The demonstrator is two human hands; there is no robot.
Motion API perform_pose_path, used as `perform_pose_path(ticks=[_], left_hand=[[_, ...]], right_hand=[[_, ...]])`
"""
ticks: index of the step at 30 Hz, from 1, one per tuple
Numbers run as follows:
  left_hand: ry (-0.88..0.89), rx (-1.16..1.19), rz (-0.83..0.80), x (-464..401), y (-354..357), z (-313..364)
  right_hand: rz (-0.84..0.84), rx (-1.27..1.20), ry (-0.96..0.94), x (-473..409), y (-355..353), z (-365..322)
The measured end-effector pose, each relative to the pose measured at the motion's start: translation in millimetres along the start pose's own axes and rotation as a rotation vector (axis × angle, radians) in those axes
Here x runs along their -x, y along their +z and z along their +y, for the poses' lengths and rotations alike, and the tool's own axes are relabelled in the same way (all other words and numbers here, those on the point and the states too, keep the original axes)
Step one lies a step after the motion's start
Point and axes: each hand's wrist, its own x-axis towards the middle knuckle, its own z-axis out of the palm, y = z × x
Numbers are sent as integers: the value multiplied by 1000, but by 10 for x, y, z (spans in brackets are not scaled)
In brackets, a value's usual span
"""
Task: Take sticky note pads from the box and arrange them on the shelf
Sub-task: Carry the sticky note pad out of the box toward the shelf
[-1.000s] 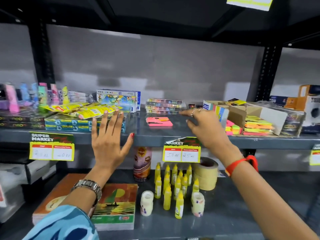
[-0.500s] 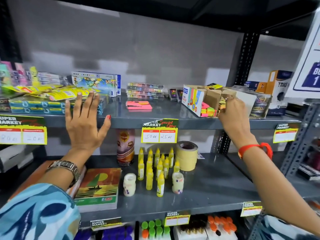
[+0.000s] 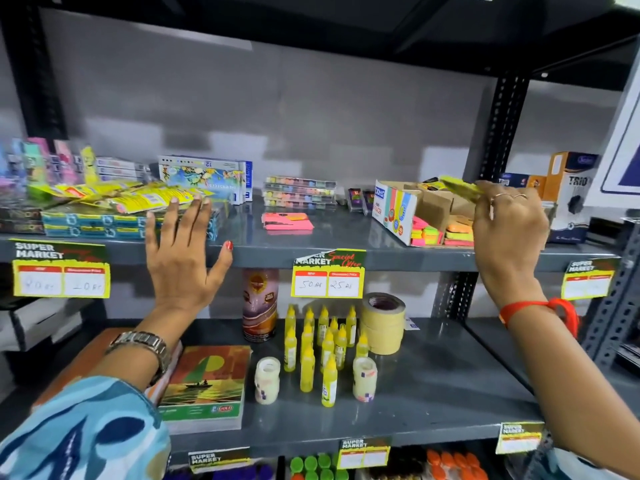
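Note:
An open cardboard box (image 3: 396, 211) lies on the upper grey shelf (image 3: 339, 252) at the right, with several neon pink, yellow and orange sticky note pads (image 3: 429, 233) inside. My right hand (image 3: 509, 230) is above the box, fingers pinched on a yellow sticky note pad (image 3: 459, 187) lifted clear of it. A pink and orange stack of sticky note pads (image 3: 287, 221) rests on the shelf's middle. My left hand (image 3: 183, 258) is spread flat, fingers apart, in front of the shelf edge left of that stack, holding nothing.
Yellow packets and blue boxes (image 3: 114, 213) fill the shelf's left. Crayon boxes (image 3: 207, 176) and clear cases (image 3: 299, 192) stand at the back. A dark upright post (image 3: 502, 129) and cartons (image 3: 568, 192) bound the right. Glue bottles (image 3: 322, 344), tape rolls (image 3: 382, 320) and notebooks (image 3: 204, 386) occupy the lower shelf.
My right hand went from the shelf's middle to the box, reached in, and now lifts a yellow pad out. The view shifted right. My left hand stayed spread near the shelf edge.

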Motion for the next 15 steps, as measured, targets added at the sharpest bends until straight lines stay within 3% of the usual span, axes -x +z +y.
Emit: perform_pose_path(ticks=[2,5,8,11,15], left_hand=[[-5,9,-1,-1,3,7],[3,6,1,1,-3,12],[0,1,5,-2,3,0],[-3,-6,0,1,12,-6],[0,2,9,7,10,-3]], right_hand=[[142,-103,-120,-11,16,-171],[100,-195,-348,12,130,-535],[-100,-204,-472,142,314,-844],[-399,-194,-407,249,503,-990],[-668,-223,-278,196,612,-1003]])
